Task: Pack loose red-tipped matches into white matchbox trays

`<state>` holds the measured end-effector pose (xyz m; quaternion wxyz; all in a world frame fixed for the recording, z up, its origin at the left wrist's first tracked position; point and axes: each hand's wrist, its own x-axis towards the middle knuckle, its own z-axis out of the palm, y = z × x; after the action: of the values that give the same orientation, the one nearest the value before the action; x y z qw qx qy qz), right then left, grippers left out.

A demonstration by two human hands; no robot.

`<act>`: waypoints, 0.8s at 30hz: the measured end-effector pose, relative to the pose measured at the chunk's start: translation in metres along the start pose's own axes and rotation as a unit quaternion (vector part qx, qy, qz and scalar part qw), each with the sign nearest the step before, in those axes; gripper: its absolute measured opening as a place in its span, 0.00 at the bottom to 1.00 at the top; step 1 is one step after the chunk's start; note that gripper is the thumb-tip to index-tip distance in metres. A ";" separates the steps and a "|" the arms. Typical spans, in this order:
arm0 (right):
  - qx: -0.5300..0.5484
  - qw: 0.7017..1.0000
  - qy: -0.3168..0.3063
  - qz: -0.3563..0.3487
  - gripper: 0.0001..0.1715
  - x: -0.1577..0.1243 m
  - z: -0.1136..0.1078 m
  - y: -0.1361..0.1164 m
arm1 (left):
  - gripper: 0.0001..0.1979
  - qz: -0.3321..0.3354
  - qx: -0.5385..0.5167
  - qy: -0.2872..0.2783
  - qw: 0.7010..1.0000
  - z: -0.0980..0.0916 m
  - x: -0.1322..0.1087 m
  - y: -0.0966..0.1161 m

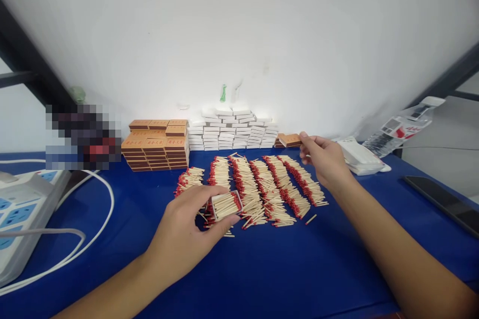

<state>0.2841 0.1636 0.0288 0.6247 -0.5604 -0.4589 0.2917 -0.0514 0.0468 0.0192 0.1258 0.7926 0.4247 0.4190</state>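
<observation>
My left hand (pixel 190 232) grips a white matchbox tray (pixel 226 205) filled with red-tipped matches, thumb on the near side and fingers on the far side. It is held above the front left of the loose match rows (pixel 247 194). Further right and back, my right hand (pixel 325 157) pinches the right end of an orange matchbox sleeve (pixel 291 140), which is close to the wall end of the table. Another orange sleeve (pixel 278 140) shows partly behind it. White trays (pixel 232 132) are stacked to the left of these sleeves.
A stack of orange matchboxes (pixel 155 149) stands at the back left. A power strip (pixel 26 214) with white cables lies at the left edge. On the right are a white packet (pixel 359 155), a tilted plastic bottle (pixel 404 127) and a black phone (pixel 445 202). Blue covering (pixel 269 274) spans the table.
</observation>
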 end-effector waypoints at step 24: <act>-0.063 0.935 -0.348 -0.026 0.22 -0.059 0.231 -0.067 | 0.16 0.209 -0.003 -0.157 0.965 0.015 -0.022 0.001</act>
<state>0.0424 0.1981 0.0677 0.3970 -0.4499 -0.6791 0.4228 -0.0452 0.0312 -0.0019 0.1030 0.9194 0.2232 0.3071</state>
